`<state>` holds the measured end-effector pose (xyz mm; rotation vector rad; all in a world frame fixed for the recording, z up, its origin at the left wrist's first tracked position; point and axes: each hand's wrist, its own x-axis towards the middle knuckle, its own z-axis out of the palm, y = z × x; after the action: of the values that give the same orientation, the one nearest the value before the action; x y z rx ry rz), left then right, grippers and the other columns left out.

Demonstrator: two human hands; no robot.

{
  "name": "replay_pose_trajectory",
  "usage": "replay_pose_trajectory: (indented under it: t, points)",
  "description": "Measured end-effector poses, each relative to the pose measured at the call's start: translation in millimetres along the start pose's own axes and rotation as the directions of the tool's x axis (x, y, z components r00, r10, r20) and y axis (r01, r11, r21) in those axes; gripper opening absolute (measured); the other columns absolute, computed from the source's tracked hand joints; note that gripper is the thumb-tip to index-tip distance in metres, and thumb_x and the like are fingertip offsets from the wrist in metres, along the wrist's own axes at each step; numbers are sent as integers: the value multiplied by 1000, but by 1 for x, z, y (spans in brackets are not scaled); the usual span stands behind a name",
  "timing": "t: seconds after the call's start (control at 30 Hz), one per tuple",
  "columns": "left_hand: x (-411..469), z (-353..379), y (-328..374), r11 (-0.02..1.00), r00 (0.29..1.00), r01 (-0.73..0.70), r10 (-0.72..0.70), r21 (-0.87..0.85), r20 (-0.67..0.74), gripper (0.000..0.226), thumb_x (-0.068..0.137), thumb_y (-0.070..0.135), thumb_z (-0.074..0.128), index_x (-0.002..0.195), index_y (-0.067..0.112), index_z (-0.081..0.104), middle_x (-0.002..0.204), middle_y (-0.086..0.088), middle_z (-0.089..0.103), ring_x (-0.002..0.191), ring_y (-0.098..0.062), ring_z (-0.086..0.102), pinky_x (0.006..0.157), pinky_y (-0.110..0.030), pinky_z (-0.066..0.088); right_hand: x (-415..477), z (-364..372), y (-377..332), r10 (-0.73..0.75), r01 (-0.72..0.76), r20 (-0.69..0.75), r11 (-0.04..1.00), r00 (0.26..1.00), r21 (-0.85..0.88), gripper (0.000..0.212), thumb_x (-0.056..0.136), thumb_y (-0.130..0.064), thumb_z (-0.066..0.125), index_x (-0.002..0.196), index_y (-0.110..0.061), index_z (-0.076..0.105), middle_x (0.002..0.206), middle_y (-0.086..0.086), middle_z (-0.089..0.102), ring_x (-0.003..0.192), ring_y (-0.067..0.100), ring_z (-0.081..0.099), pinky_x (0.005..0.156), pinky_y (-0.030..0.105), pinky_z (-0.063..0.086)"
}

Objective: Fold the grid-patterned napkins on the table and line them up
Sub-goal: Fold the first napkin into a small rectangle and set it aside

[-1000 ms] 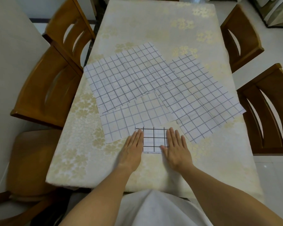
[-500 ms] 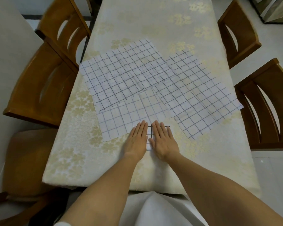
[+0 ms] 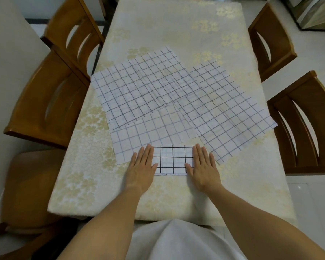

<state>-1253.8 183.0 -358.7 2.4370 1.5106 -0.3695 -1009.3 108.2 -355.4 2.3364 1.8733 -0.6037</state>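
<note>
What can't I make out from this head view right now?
- Small folded napkin with bold black grid: both ends are hidden under the flat left hand and right hand.
- Faint-grid unfolded napkin beside it: far edge is covered by the left unfolded napkin and right unfolded napkin.
- Cream floral table: far end is cut off by the top edge, head view.

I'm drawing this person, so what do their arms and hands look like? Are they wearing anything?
Both forearms are bare, with no sleeves in view. The left hand and right hand show no rings, watch, bracelet or gloves. A white garment covers the lap.
</note>
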Motion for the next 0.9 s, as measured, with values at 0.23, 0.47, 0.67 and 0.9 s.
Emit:
replay_pose_trajectory:
  t: [0.23, 0.47, 0.67, 0.9]
  points:
    - [21, -22, 15, 927, 974, 36, -116, -373, -194, 56, 107, 42, 41, 156, 16, 35, 156, -4, 43, 143, -24, 38, 122, -38, 29, 23, -26, -23, 40, -6, -236, 990, 971, 143, 67, 98, -47, 56, 151, -12, 35, 148, 12, 41, 132, 32, 40, 109, 41, 37]
    - [54, -47, 20, 924, 985, 115, -154, -364, -81, 29, 96, 39, 67, 118, 21, 58, 129, 0, 46, 119, -22, 42, 102, -35, 38, 50, -34, -17, 130, -83, -184, 966, 974, 245, 39, 93, -42, 67, 117, -12, 60, 127, 11, 49, 115, 31, 46, 97, 38, 41]
    - [56, -59, 21, 871, 981, 155, -190, -466, -29, 18, 95, 31, 70, 102, 20, 58, 103, 2, 59, 107, -24, 54, 94, -42, 47, 54, -48, -24, 228, -157, -52, 803, 972, 575, 17, 88, -29, 74, 89, -18, 61, 89, -1, 65, 86, 23, 61, 72, 35, 52]
    - [40, -83, 17, 566, 973, 150, -228, -810, 21, 14, 96, 28, 71, 101, 15, 68, 99, 1, 68, 85, -12, 62, 61, -11, 46, 33, -72, -32, 306, -46, -77, 374, 949, 926, 11, 87, -31, 76, 90, -21, 76, 81, -7, 73, 77, 8, 67, 70, 28, 52]
